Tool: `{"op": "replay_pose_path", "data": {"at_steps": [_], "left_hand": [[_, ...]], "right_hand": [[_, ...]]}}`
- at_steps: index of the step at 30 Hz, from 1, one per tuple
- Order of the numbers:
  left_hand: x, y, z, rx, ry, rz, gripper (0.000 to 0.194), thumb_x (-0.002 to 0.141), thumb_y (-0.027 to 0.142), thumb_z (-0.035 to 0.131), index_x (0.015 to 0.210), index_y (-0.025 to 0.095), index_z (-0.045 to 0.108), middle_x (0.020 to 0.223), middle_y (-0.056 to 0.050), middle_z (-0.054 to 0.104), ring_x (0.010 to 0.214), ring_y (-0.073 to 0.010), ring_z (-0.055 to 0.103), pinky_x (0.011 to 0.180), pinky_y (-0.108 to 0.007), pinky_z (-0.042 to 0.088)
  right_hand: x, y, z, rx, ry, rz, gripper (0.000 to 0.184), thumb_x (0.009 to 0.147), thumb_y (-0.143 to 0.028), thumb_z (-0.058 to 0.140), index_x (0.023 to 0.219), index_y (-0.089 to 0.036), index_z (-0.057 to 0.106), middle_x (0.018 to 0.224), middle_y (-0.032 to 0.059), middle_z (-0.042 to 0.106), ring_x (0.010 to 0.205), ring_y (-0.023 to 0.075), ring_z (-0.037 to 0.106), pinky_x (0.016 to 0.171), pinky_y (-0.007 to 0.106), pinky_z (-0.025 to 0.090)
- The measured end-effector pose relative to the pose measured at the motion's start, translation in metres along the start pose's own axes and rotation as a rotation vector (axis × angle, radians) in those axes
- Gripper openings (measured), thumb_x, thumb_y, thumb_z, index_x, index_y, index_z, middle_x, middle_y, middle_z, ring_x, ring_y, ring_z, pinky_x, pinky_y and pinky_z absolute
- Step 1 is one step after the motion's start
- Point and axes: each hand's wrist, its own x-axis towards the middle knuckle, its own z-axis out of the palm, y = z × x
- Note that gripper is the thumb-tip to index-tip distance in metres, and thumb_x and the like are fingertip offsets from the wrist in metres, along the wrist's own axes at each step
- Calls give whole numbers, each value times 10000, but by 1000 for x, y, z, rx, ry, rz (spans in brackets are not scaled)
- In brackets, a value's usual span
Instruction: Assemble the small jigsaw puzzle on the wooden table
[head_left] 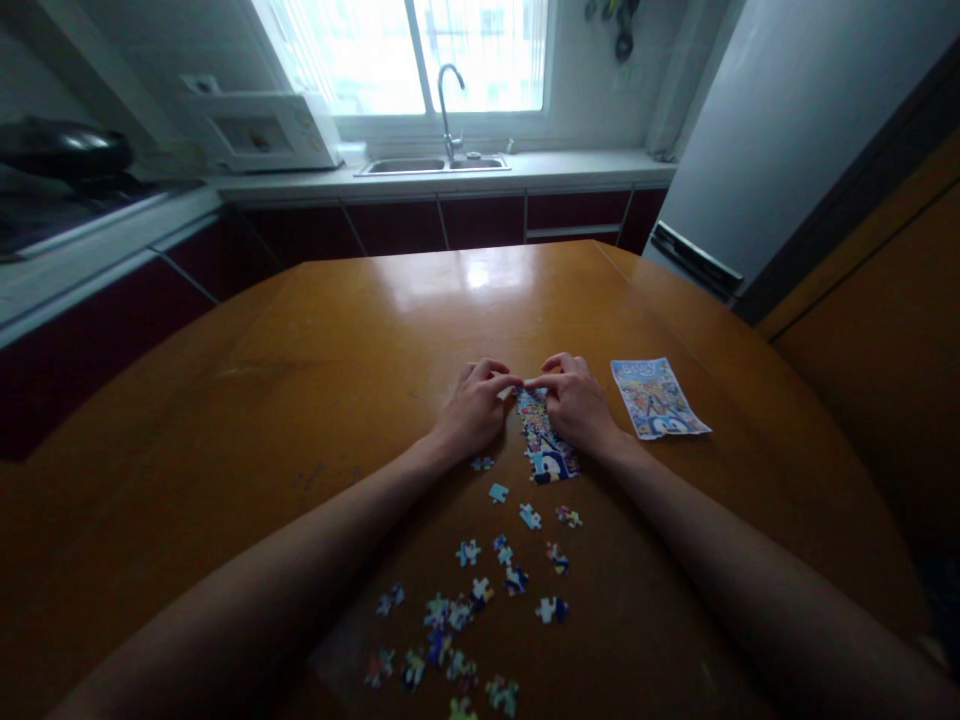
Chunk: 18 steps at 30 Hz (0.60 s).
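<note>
A partly assembled jigsaw puzzle [545, 440] lies on the table as a narrow strip, its left edge showing knobs and notches. My left hand [478, 402] is at its upper left corner, fingers bent, with the index fingertip and thumb closed on that edge. My right hand [576, 403] curls over the upper right side, its index finger reaching along the top edge to meet the left fingertip. The fingers hide whatever small piece may be between them. Several loose puzzle pieces [459, 612] are scattered nearer to me, some clustered together; a light blue piece [498, 492] lies just below the strip.
A creased picture sheet [655, 398] rests right of my right hand. The brown wooden table [360, 340] has a rounded edge. Beyond it are a counter with a sink [405, 166], a faucet [448, 110] and a white microwave [262, 130]. A refrigerator [787, 130] stands at right.
</note>
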Motion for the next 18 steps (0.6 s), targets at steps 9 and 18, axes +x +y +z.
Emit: {"op": "replay_pose_path", "data": {"at_steps": [9, 18], "left_hand": [[1, 1, 0, -18, 24, -26, 219, 934, 190, 558, 1005, 237, 760, 1095, -71, 640, 1087, -244, 531, 1004, -445, 485], [0, 1, 0, -2, 3, -19, 238, 925, 140, 547, 1034, 227, 740, 1108, -69, 631, 1091, -243, 518, 1012, -439, 475]], "right_hand": [[-2, -2, -2, -83, -17, -42, 404, 857, -47, 517, 1007, -302, 793, 1158, 95, 616, 1076, 277, 499, 870, 435, 462], [-1, -1, 0, -71, -9, -38, 407, 852, -51, 508, 1015, -292, 792, 1117, 101, 629, 1049, 270, 512, 865, 427, 459]]}}
